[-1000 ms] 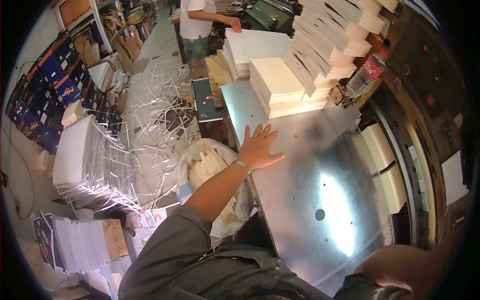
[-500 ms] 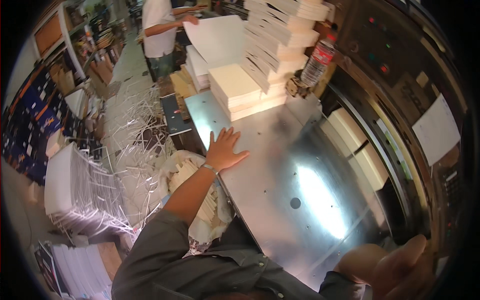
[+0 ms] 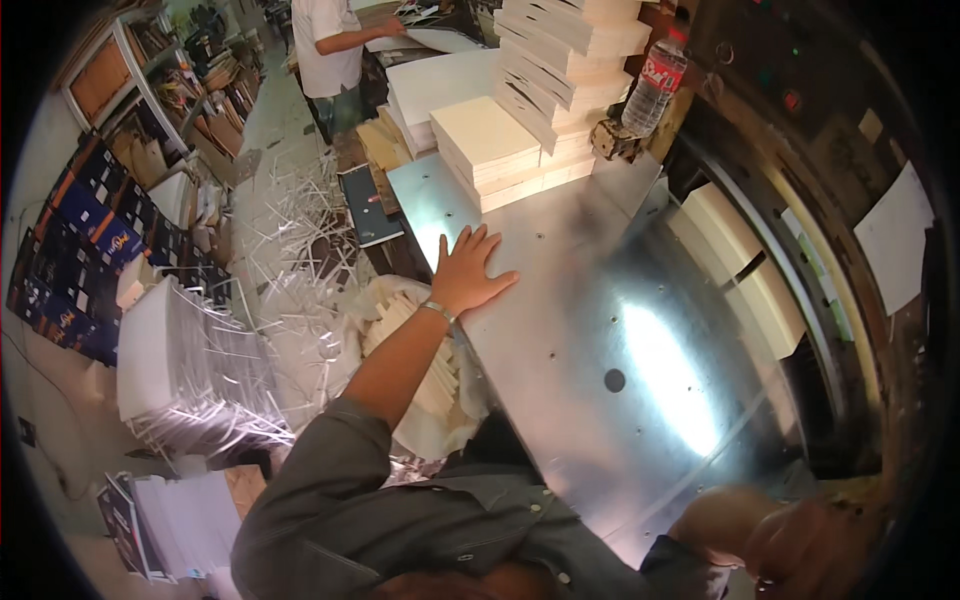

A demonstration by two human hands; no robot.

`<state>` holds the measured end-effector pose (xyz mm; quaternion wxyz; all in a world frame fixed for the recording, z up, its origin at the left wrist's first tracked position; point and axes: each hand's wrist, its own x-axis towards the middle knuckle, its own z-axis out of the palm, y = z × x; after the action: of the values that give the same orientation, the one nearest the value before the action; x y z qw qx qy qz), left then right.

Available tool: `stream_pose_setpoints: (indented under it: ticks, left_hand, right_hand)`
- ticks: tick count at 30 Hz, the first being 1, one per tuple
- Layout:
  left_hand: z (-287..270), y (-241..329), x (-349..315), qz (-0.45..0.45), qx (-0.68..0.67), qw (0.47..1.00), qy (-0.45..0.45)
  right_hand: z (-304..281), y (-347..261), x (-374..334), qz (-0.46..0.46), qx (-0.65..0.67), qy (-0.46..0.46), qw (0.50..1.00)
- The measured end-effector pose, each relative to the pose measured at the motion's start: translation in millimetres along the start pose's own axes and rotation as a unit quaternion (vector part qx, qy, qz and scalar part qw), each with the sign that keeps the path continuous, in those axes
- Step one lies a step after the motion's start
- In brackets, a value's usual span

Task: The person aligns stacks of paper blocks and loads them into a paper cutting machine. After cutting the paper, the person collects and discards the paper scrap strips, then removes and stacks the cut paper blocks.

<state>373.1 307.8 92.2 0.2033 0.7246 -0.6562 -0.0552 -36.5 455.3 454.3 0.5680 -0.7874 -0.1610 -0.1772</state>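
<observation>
My left hand (image 3: pixel 470 272) lies flat near the left edge of a shiny metal table (image 3: pixel 540 330), fingers spread, holding nothing. A metal band circles that wrist. At the lower right, my right hand (image 3: pixel 800 540) is dark and smeared beside the table's near right corner. Its fingers look bent, but I cannot make out whether they hold anything. Beyond my left hand sits a low pile of cream paper blocks (image 3: pixel 487 135), with a tall stack of similar blocks (image 3: pixel 570 75) behind it. More cut paper blocks (image 3: pixel 745 265) rest in the slot of the machine on the right.
A clear bottle with a red label (image 3: pixel 655 90) stands by the tall stack. Paper strips (image 3: pixel 300 240) litter the floor at left, near a sack of offcuts (image 3: pixel 415 350) and a sheet stack (image 3: pixel 190 350). Another person (image 3: pixel 330 50) handles sheets at the far end.
The view has shifted slightly, while my left hand keeps its place on the table. My right hand's raised thumb has drawn in. The other person has lowered the large white sheet.
</observation>
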Motion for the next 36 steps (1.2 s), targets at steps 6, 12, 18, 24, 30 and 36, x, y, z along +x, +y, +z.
stream_pose_setpoints:
  ticks: [6, 12, 18, 24, 30, 36]
  left_hand:
    - [-3.8, 8.7, 14.1, 0.015, 0.013, 1.000, -0.011]
    - [4.0, -0.5, 1.1, -0.005, 0.024, 1.000, 0.000]
    - [10.5, 4.7, 0.6, 0.038, -0.029, 0.999, 0.012]
    - [22.7, -17.6, 21.6, 0.045, 0.045, 0.998, 0.019]
    - [14.9, -20.1, 16.1, 0.022, 0.060, 0.998, 0.019]
    - [18.8, -10.3, 17.2, 0.100, -0.056, 0.987, 0.111]
  right_hand:
    - [16.2, 1.6, -3.4, -0.032, -0.052, 0.057, 0.997]
    - [65.6, -21.0, -8.3, 0.071, -0.134, 0.291, 0.945]
    - [73.4, 1.7, -46.6, -0.178, -0.212, 0.225, 0.934]
    - [62.7, 20.3, -120.4, -0.114, -0.234, 0.443, 0.858]
    - [-23.5, 110.8, -239.4, 0.133, -0.181, 0.688, 0.690]
    - [-93.4, 206.6, -431.0, 0.301, -0.034, 0.835, 0.460]
